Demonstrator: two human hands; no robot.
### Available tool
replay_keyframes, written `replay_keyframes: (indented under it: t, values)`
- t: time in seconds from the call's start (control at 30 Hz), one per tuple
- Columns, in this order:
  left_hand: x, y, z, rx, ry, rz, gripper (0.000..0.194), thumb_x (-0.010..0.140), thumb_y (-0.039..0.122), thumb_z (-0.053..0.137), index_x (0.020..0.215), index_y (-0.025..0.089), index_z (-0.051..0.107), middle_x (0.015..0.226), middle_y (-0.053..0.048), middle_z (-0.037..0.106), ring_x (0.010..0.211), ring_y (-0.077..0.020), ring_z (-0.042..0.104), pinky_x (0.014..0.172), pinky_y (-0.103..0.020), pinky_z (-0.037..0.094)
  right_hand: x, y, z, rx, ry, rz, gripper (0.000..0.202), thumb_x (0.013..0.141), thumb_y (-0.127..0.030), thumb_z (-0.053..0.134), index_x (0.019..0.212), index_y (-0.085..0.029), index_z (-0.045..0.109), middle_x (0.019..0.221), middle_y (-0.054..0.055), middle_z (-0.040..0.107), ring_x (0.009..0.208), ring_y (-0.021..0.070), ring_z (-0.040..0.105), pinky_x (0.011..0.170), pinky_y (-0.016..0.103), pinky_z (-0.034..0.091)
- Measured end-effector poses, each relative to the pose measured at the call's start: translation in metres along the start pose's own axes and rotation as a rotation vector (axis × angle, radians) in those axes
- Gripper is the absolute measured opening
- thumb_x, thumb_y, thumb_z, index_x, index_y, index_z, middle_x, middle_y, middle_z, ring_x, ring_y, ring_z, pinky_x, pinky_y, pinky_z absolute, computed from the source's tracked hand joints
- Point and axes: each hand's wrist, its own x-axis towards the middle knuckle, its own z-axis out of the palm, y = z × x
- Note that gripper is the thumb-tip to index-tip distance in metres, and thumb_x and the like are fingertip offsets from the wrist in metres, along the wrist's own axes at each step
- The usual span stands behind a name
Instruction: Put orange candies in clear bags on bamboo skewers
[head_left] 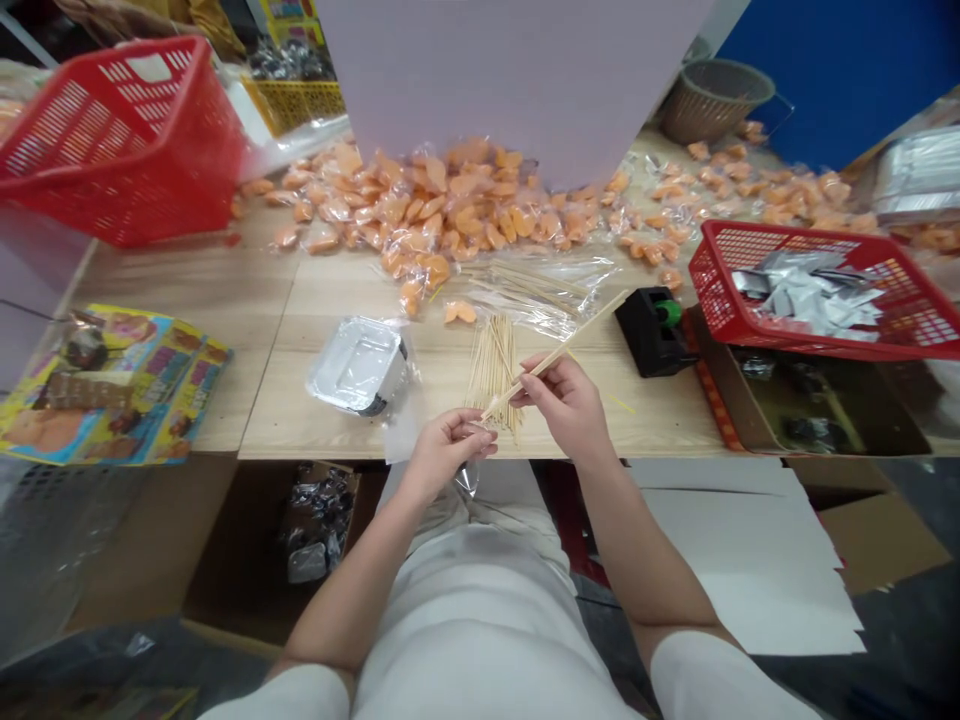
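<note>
My right hand (564, 402) is closed round a few thin wooden sticks (581, 333), which slant up to the right. Their lower ends reach the mouth of a small clear plastic bag (468, 478), pinched in my left hand (452, 448). The bag hangs below my left fingers, over the table's front edge. Just beyond both hands, a loose pile of similar sticks (491, 362) lies on the wooden table (270, 395). Left of the pile sits a stack of foil trays (360, 362). A black tape dispenser (651, 335) with green tape stands to the right.
Many wrapped orange pieces (450, 200) spread across the back. A red basket (187, 150) stands at the back left; another red basket (825, 345) with silver packets rests on a box at right. Printed bags (161, 395) lie at left. Open cartons (247, 560) sit below the table.
</note>
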Motion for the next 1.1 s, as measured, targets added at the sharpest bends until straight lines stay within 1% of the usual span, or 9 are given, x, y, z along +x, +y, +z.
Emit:
replay_keyframes:
  t: [0.23,0.6,0.67,0.77,0.8,0.83,0.97,1.0,1.1]
  values:
    - [-0.001,0.001,-0.010,0.036,-0.139,-0.053,0.045,0.064,0.033,0.086,0.101,0.016,0.068,0.082,-0.007,0.076,0.074,-0.0195,0.073,0.065,-0.026,0.053,0.006,0.000,-0.010,0.048,0.054,0.067,0.033,0.074,-0.046,0.073,0.092,-0.022,0.057,0.072,-0.003,0.063,0.065,0.0127,0.065,0.062,0.031,0.061]
    - [0.003,0.011,-0.005,0.060,-0.231,-0.025,0.038,0.068,0.036,0.082,0.097,0.016,0.070,0.088,-0.007,0.075,0.073,-0.0171,0.071,0.071,-0.029,0.055,-0.006,0.017,-0.004,-0.052,-0.253,0.157,0.027,0.073,-0.042,0.074,0.084,-0.020,0.064,0.083,0.002,0.067,0.078,0.0163,0.066,0.073,0.033,0.056]
    - [0.003,0.011,-0.004,0.087,-0.228,-0.022,0.036,0.069,0.038,0.081,0.096,0.016,0.070,0.089,-0.007,0.075,0.072,-0.0167,0.071,0.071,-0.029,0.055,-0.002,0.016,-0.009,-0.061,-0.181,0.120,0.033,0.075,-0.045,0.072,0.099,-0.023,0.065,0.103,0.005,0.068,0.093,0.0203,0.066,0.080,0.037,0.056]
    - [0.003,0.009,-0.002,0.127,-0.228,-0.018,0.038,0.069,0.040,0.081,0.098,0.017,0.070,0.089,-0.006,0.075,0.071,-0.0167,0.070,0.069,-0.029,0.054,0.007,0.003,-0.017,-0.094,0.143,-0.081,0.048,0.086,-0.049,0.059,0.131,-0.032,0.052,0.134,0.007,0.057,0.122,0.0245,0.056,0.094,0.044,0.052]
    - [0.003,0.008,-0.001,0.130,-0.233,-0.022,0.040,0.069,0.040,0.081,0.100,0.017,0.070,0.089,-0.006,0.075,0.072,-0.0168,0.070,0.069,-0.029,0.054,0.008,-0.003,-0.018,-0.136,0.179,-0.145,0.047,0.090,-0.049,0.053,0.135,-0.033,0.049,0.139,0.006,0.054,0.128,0.0248,0.051,0.099,0.047,0.049]
    - [0.002,0.008,0.000,0.126,-0.240,-0.027,0.041,0.069,0.040,0.081,0.101,0.018,0.069,0.089,-0.006,0.075,0.072,-0.0170,0.071,0.070,-0.029,0.054,0.007,-0.009,-0.017,-0.192,0.137,-0.186,0.044,0.094,-0.047,0.047,0.136,-0.033,0.049,0.139,0.005,0.054,0.131,0.0247,0.048,0.103,0.048,0.046]
    - [0.001,0.008,0.006,0.126,-0.225,0.066,0.032,0.074,0.041,0.077,0.092,0.016,0.068,0.081,-0.004,0.072,0.071,-0.0165,0.069,0.069,-0.028,0.054,-0.010,-0.019,-0.005,-0.348,-0.458,-0.190,0.041,0.094,-0.044,0.049,0.132,-0.031,0.056,0.137,0.004,0.058,0.131,0.0248,0.049,0.110,0.047,0.039]
    - [0.000,0.009,0.006,0.131,-0.214,0.098,0.030,0.075,0.041,0.075,0.091,0.016,0.067,0.079,-0.004,0.071,0.071,-0.0159,0.068,0.069,-0.027,0.053,-0.015,-0.017,-0.003,-0.349,-0.505,-0.191,0.044,0.092,-0.043,0.053,0.134,-0.031,0.054,0.140,0.005,0.056,0.133,0.0250,0.048,0.111,0.046,0.038]
    - [-0.001,0.009,0.008,0.108,-0.199,0.099,0.033,0.079,0.040,0.072,0.102,0.018,0.065,0.085,-0.004,0.072,0.074,-0.0161,0.069,0.074,-0.030,0.055,-0.023,-0.003,0.000,-0.294,-0.229,-0.168,0.050,0.087,-0.044,0.060,0.134,-0.028,0.051,0.139,0.009,0.054,0.130,0.0247,0.049,0.105,0.043,0.043]
